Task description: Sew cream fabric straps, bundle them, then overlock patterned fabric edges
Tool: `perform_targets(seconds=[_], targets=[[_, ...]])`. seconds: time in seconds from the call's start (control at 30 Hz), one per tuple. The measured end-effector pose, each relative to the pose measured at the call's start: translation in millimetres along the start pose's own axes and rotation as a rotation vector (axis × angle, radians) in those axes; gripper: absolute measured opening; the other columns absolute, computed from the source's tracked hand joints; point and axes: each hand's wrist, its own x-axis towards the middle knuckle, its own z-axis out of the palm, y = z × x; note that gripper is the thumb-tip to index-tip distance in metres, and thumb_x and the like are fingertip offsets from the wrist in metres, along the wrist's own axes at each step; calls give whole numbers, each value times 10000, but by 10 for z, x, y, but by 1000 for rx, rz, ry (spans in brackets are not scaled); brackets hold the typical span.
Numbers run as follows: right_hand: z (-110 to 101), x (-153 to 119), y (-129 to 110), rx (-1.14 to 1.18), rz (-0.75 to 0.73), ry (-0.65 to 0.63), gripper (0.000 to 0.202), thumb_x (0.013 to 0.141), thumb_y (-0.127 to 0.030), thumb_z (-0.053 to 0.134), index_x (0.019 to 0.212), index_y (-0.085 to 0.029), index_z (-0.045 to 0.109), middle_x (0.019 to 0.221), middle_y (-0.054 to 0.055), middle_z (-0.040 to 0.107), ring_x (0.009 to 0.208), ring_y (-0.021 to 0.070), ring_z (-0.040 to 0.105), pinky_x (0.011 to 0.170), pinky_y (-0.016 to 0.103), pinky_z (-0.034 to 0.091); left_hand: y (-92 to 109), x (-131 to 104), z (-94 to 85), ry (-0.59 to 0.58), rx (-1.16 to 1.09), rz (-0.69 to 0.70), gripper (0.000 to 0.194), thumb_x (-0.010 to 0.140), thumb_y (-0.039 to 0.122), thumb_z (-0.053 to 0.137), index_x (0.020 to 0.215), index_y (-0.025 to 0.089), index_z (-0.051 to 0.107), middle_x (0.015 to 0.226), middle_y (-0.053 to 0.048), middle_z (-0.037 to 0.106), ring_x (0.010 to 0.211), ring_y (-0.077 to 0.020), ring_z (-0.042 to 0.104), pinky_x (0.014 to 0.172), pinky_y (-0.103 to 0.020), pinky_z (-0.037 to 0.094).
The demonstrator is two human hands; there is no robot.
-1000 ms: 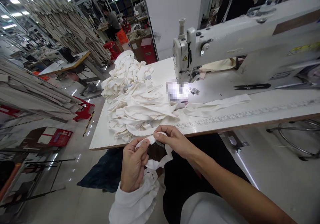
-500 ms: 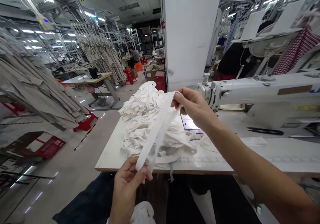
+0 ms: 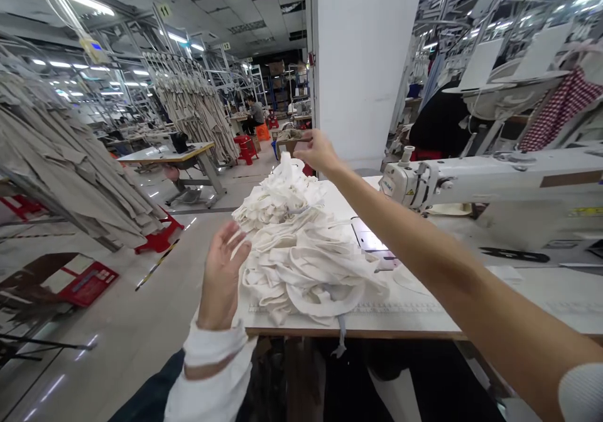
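A heap of white fabric strips (image 3: 306, 259) lies on the sewing table, rising to a taller bunch (image 3: 277, 196) at the back left. My right hand (image 3: 318, 152) is stretched out above the top of this bunch, its slightly blurred fingers apart with no strip visible in them. To the left of the heap, my left hand (image 3: 223, 271) is raised with fingers spread and nothing in it. One strip curves in a wide loop at the heap's front.
A white sewing machine (image 3: 471, 183) stands on the right, with black thread snips (image 3: 514, 254) lying before it. Behind the table rises a white pillar (image 3: 367, 64). Hanging garments (image 3: 70, 171) and a red stool (image 3: 160, 230) are on the left. A person (image 3: 255, 113) sits farther back.
The white strip stretched between my hands has left both of them. My right hand has moved up and away over the heap; my left hand has risen and opened.
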Motion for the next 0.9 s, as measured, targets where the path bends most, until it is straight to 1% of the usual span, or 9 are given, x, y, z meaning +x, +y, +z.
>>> perform_targets(seconds=[0.03,0.13,0.27,0.4,0.5,0.57,0.63,0.73,0.9], targets=[[-3,-224,47,-27,0,-47,178,797,-128,678,968,-129,631,795,40,586,685,137,521,620,270,408,-47,-110,-58,22,2,-31,557,663,326,808,1172,237,601,1272,-66,577,1140,-206,564,874,-281,468],[14,-1007,185,-159,6,-476,115,801,-263,692,749,-162,678,696,23,584,612,141,514,589,283,377,-199,-472,-220,116,16,-92,436,669,364,801,1034,193,634,1082,-40,630,951,-160,593,763,-244,469],[25,-1679,248,-230,47,-450,72,769,-225,697,737,-178,651,807,54,593,708,181,536,619,297,370,-322,-791,-238,163,87,-28,316,705,342,782,942,183,647,973,-26,640,881,-143,574,759,-231,452],[-111,-1815,62,-41,-107,-351,47,853,-158,541,827,-193,560,893,47,595,795,170,559,701,294,419,-257,-915,67,23,190,101,369,770,339,733,1099,217,619,1191,-72,615,1113,-218,561,928,-310,441],[-258,-1846,-122,91,-146,-466,115,851,-99,461,872,-209,489,728,-22,581,629,126,550,602,248,397,-148,-920,427,-94,227,217,577,739,300,763,1271,258,544,1344,-76,550,1253,-247,489,1035,-359,383],[-361,-1873,-174,85,-128,-515,146,853,-89,453,916,-215,490,635,-61,557,535,109,515,551,228,359,-94,-901,619,-192,219,185,360,796,317,712,1135,232,623,1081,-55,664,1051,-209,596,957,-338,432],[-488,-1907,-140,16,-138,-470,123,880,-138,493,965,-216,533,591,-68,551,521,111,502,554,228,348,-59,-887,700,-271,92,99,146,863,345,638,874,200,653,667,17,589,691,-141,589,810,-310,482],[-742,-1985,41,-114,-151,-450,110,910,-252,550,901,-195,643,615,-15,602,544,127,517,563,246,345,-8,-900,575,-268,-212,-48,199,849,344,665,738,187,613,459,84,389,467,-92,450,692,-305,515],[-1110,-2210,422,67,73,-515,196,865,-224,528,814,-166,708,627,10,601,514,119,472,513,245,345,25,-992,110,-88,-498,-216,210,764,252,748,694,152,578,423,78,405,473,-78,439,572,-221,518]])
